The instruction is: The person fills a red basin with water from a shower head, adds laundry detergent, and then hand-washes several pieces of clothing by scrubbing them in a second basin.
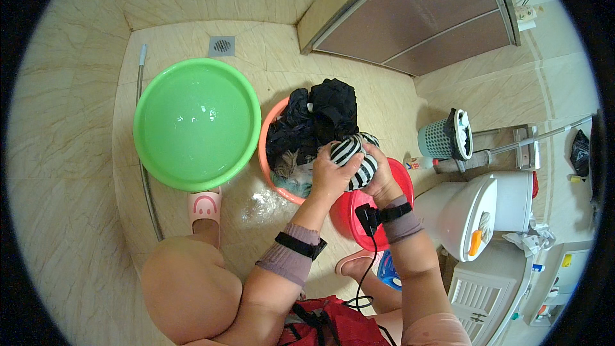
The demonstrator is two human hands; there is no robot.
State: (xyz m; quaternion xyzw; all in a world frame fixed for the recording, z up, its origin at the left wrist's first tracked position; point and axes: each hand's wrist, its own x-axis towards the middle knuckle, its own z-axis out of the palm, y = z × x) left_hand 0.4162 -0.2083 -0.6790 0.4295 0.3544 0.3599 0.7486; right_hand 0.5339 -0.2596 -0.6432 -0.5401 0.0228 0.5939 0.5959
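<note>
Head view: a black-and-white striped garment [354, 161] is gripped between the left hand [331, 176] and the right hand [379, 179], both closed tight on it above the red basin [400, 182]. Dark clothes [314, 122] are heaped in the orange basin [269, 166], seemingly unwashed. Only water is seen in the green basin [195, 122], so most work appears left.

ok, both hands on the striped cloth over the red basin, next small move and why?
Probably keep wringing the striped cloth over the red basin: the left hand and right hand both clamp it bunched up above that basin, while the green basin sits apart, off to the left.
</note>
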